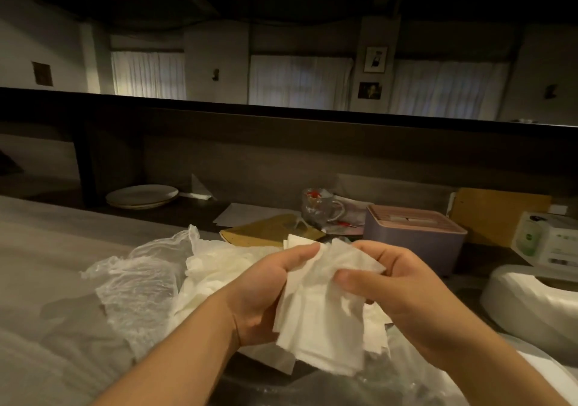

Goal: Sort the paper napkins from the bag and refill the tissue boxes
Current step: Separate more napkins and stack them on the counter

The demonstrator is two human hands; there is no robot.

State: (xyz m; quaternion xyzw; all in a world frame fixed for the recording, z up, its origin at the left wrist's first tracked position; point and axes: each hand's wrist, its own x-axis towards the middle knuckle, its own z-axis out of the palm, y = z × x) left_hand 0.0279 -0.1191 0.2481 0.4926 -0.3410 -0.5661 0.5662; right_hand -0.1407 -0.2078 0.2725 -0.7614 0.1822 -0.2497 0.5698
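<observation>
Head view: left hand (266, 290) and right hand (403, 293) both curled onto one bunch of paper napkins (325, 305), thumbs pinching the top corners, probably to square up the sheets before boxing. Soft, crinkly white, edges uneven, hanging below the grip. More napkins on the clear plastic bag (137, 280) just left of the grip; pink tissue box (413, 236) beyond it to the right, white one (531, 299) further right

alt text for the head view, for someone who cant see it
Both hands, left hand and right hand, hold a stack of white napkins above a clear plastic bag; a lilac tissue box stands behind.
</observation>
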